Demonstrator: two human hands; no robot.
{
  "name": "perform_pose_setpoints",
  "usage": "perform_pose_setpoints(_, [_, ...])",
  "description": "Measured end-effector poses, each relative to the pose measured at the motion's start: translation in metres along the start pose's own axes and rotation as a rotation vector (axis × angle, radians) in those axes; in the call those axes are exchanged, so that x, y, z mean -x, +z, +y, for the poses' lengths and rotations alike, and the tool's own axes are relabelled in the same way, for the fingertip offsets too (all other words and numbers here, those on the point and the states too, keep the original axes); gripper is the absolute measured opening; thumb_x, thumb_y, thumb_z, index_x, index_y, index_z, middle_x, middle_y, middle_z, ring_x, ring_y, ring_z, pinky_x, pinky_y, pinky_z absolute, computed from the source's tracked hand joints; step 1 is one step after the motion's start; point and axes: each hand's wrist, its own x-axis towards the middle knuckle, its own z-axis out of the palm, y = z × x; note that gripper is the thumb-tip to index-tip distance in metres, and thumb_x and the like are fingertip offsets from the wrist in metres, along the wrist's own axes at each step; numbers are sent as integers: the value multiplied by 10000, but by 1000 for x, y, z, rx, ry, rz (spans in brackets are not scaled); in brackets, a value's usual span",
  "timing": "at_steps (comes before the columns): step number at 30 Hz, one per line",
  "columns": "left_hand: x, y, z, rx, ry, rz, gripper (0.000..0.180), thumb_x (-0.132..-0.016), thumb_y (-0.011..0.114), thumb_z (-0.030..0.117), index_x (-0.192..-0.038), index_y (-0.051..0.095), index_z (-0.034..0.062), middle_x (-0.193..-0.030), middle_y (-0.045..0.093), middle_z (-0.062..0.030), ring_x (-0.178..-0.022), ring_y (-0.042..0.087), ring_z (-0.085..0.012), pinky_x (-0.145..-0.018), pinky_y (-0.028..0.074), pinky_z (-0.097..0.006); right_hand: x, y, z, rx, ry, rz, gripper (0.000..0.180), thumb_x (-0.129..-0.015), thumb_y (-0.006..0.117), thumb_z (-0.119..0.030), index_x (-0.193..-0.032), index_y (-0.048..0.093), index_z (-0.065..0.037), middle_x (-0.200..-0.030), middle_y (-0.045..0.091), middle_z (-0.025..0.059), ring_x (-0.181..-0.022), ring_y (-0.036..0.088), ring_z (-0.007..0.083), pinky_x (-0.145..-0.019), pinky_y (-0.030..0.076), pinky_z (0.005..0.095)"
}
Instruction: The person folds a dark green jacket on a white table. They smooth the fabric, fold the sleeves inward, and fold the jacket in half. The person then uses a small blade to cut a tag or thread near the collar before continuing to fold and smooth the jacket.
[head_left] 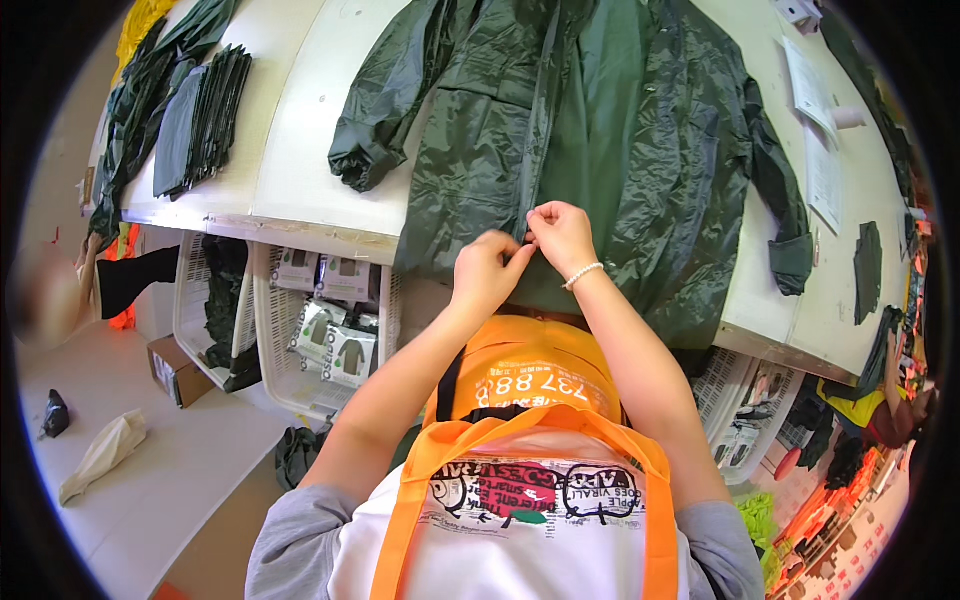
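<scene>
Right hand [562,237]: pinching with the fingertips at the front edge of a dark green, glossy, coated-fabric jacket [480,140], low toward the hem; ringed at the wrist by a white beaded bracelet [583,275].
Left hand [490,265]: curled, fingertips drawn in just beside the right ones, slightly blurred; cannot tell whether gripping cloth.
Jacket: spread open directly ahead, draped over the near edge of a long, smooth white table [300,110]; crinkled and shiny outside, smoother green inside, gathered at one cuff.
Table, left: a layered stack of folded dark green fabric [205,125], flat-sided and ridged.
Table, right: flat white paper sheets [810,85]; farther down, a narrow dark green cloth piece [867,272].
Below, left: a white perforated plastic basket [266,320], holding flat, glossy rectangular packages [345,355]; farther left, a brown cardboard box [178,370].
Floor: a cream, crumpled, elongated bundle [105,455].
</scene>
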Motion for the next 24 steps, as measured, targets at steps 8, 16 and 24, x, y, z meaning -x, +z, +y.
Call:
perform_pose_setpoints(8, [35, 49, 41, 586, -440, -719, 745, -916, 314, 668, -1249, 538, 41, -1066, 609, -110, -1045, 569, -178, -921, 432, -342, 21, -49, 1, -304, 127, 99, 143, -928, 546, -140, -907, 553, 1, -678, 616, 52, -579, 586, 109, -527, 481, 254])
perform_pose_setpoints(16, [-10, 75, 0, 1533, -503, -284, 316, -912, 595, 316, -1046, 554, 33, -993, 585, -75, -1011, 540, -202, -958, 409, -354, 23, -51, 20, -196, 29, -40, 169, -921, 557, -160, -899, 555, 8, -714, 652, 120, -606, 646, 222, -575, 519, 333])
perform_pose_setpoints(24, [-16, 88, -11, 1526, -568, -17, 187, -852, 677, 71, -970, 555, -6, -989, 589, -124, -905, 585, -196, -774, 528, -239, 48, -96, 56, 735, -214, 311, 350, -767, 719, -162, -1003, 506, -17, -955, 560, 178, -936, 561, 351, -774, 490, 426])
